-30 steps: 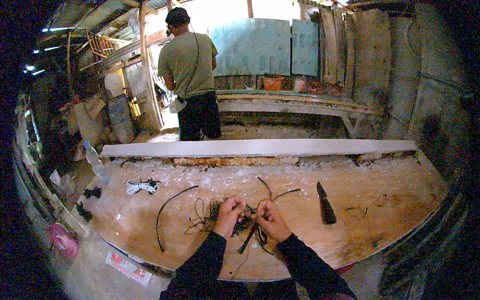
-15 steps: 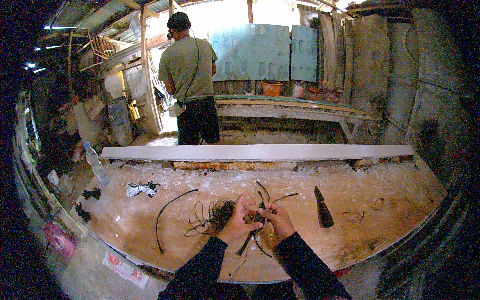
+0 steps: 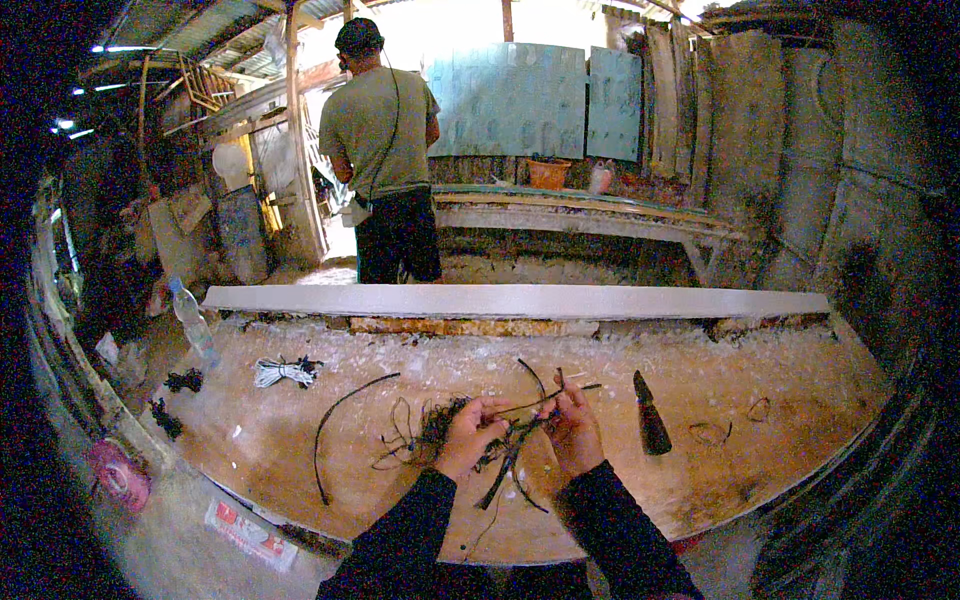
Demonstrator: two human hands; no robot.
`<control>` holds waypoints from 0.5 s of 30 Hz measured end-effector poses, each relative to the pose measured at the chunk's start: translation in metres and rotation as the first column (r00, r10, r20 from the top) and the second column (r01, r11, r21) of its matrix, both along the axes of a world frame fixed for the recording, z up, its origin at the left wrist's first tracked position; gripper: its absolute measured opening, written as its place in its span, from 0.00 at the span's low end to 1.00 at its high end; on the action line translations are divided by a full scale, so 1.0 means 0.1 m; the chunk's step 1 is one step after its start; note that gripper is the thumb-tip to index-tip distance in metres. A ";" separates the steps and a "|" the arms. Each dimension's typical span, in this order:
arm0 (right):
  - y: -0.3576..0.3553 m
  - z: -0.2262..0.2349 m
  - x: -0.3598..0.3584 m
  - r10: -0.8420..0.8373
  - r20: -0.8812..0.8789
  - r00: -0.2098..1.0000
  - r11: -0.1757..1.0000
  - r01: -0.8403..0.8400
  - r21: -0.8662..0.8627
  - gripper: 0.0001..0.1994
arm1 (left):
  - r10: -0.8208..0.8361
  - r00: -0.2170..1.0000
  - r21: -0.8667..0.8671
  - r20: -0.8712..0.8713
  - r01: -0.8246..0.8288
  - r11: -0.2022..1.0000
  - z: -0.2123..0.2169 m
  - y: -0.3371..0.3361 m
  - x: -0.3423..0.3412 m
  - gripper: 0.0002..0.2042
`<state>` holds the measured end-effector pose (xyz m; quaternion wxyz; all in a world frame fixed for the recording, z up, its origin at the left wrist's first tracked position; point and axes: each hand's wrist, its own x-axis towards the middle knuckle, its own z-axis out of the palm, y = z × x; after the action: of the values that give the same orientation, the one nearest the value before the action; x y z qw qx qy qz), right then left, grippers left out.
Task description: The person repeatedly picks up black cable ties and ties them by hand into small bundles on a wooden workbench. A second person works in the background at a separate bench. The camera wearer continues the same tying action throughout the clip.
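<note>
Over the middle of the wooden table, my left hand (image 3: 468,437) is closed on a small bunch of dark cords (image 3: 497,484), their loose ends hanging toward the near edge. My right hand (image 3: 574,432), just to the right, has its fingertips pinched on a dark strand that stretches across from the left hand. A tangle of thin dark thread (image 3: 436,422) lies against the left hand's outer side. Farther left, a long black cord (image 3: 319,445) curves on the tabletop. A dark, pointed knife (image 3: 651,418) rests to the right of my right hand.
A white cord bundle (image 3: 284,373), small black bundles (image 3: 184,381) and a clear bottle (image 3: 193,322) stand or lie at the left. Thin loops (image 3: 711,433) lie at the right. A long pale board (image 3: 520,300) borders the far edge. Beyond it, a person (image 3: 378,150) stands facing away.
My right hand has moved slightly up and right from the left hand, and a strand now spans between them. The left hand's raised fingers have folded down onto the cords.
</note>
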<state>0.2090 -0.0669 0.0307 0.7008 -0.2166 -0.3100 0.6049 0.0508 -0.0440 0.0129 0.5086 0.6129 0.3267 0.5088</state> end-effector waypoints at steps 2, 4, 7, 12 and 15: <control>0.00 0.01 0.03 0.093 -0.037 0.995 0.996 -0.093 -0.004 0.12 | 0.051 0.998 -0.040 -0.028 -0.052 0.998 0.00 0.01 -0.02 0.12; -0.01 0.02 0.05 0.160 -0.072 0.985 0.987 -0.160 0.004 0.13 | 0.077 0.996 -0.064 0.043 -0.074 0.995 -0.01 0.02 -0.03 0.11; -0.03 0.02 0.05 0.187 -0.090 0.978 0.982 -0.187 0.007 0.14 | 0.112 0.987 -0.084 0.119 -0.102 0.991 -0.02 0.03 -0.02 0.10; -0.03 -0.03 0.03 0.164 0.030 0.986 0.986 -0.164 0.003 0.14 | 0.155 0.981 -0.100 0.117 -0.144 0.985 -0.03 0.05 -0.04 0.11; -0.02 -0.06 0.04 0.138 0.181 0.974 0.987 -0.150 0.054 0.12 | 0.160 0.977 -0.092 0.138 -0.148 0.985 -0.02 0.05 -0.07 0.12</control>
<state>0.2134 -0.0687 0.0243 0.6319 -0.2226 -0.4058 0.6217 0.0439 -0.0391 0.0108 0.5144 0.5260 0.3557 0.5764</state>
